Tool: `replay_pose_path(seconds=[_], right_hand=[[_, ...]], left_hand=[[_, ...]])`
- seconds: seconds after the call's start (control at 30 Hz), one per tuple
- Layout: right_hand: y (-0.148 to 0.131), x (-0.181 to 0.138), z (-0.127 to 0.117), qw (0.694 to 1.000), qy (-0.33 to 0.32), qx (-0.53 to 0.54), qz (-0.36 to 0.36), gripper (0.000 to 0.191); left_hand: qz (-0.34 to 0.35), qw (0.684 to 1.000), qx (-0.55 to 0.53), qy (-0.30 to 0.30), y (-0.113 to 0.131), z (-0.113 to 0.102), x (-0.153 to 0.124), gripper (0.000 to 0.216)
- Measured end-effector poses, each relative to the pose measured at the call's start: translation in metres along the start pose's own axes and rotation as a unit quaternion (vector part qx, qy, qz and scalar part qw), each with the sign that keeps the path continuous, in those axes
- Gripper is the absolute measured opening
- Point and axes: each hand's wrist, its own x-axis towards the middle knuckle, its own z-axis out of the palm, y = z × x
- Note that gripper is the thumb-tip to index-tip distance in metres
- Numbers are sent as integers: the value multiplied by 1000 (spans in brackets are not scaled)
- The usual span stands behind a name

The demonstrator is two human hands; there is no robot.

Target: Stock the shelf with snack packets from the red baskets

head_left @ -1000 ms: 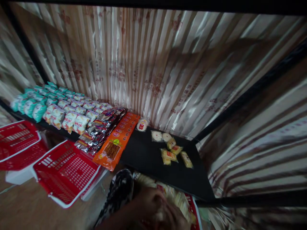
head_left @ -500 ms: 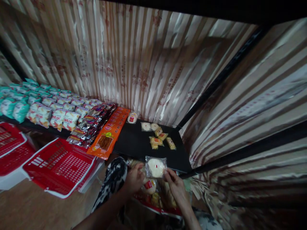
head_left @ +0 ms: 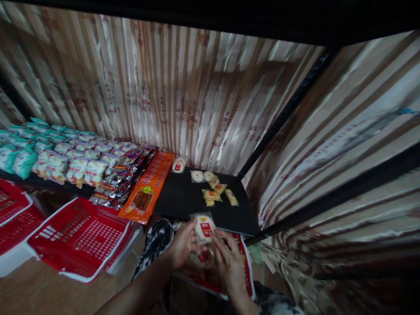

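My left hand and my right hand are together low in the middle, over a red basket on my lap. Both close on a clear packet with a round pale cake and a red label, held at the front edge of a black shelf. Further wrapped snacks sit under my hands in the basket, partly hidden. On the shelf behind lie several small snack packets and one round cake packet.
Left on the shelf lie orange packets, dark packets, white-red bags and teal bags in rows. Two red baskets stand on the floor at left. Striped shiny paper lines the back and right walls.
The view swung left and down a little. My hands rose from the basket holding a round cake packet; it has turned so the red label faces me, and my hands have closed in around it.
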Motion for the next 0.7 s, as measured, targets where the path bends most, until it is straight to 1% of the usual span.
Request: replay_pose_path(seconds=[0.1, 0.17, 0.2, 0.23, 0.3, 0.33, 0.4, 0.47, 0.53, 0.6, 0.67, 0.7], right_hand=[[-4, -8, 11, 999, -12, -18, -41, 36], [-6, -8, 16, 999, -24, 1, -44, 38], [-8, -7, 18, 999, -29, 15, -28, 37], [-9, -4, 20, 999, -30, 28, 4, 35], [-12, 5, 24, 993, -23, 50, 107, 33], [-13, 11, 26, 983, -21, 68, 170, 35], [-15, 25, 30, 950, -42, 129, 281, 46], [-15, 39, 35, 911, -86, 213, 344, 52], [-12, 51, 41, 880, -119, 283, 363, 47], [-8, 64, 49, 861, -124, 330, 366, 40], [-4, 78, 59, 849, -118, 354, 375, 38], [-2, 86, 65, 846, -112, 358, 379, 37]], left_hand=[[21, 997, 28, 72, -1, -4, 1, 44], [21, 993, 51, 104, 0, -9, 2, 45], [23, 991, 60, 116, 2, -11, 2, 45], [29, 989, 69, 124, 4, -13, 2, 45], [47, 988, 76, 125, 10, -16, 4, 45], [56, 988, 76, 120, 14, -16, 5, 44], [72, 989, 75, 100, 20, -17, 8, 42], [86, 989, 85, 81, 25, -18, 14, 40], [103, 986, 105, 73, 29, -20, 23, 38], [121, 981, 132, 81, 34, -23, 35, 38], [138, 969, 170, 115, 40, -28, 51, 37], [148, 959, 195, 141, 44, -30, 59, 37]])
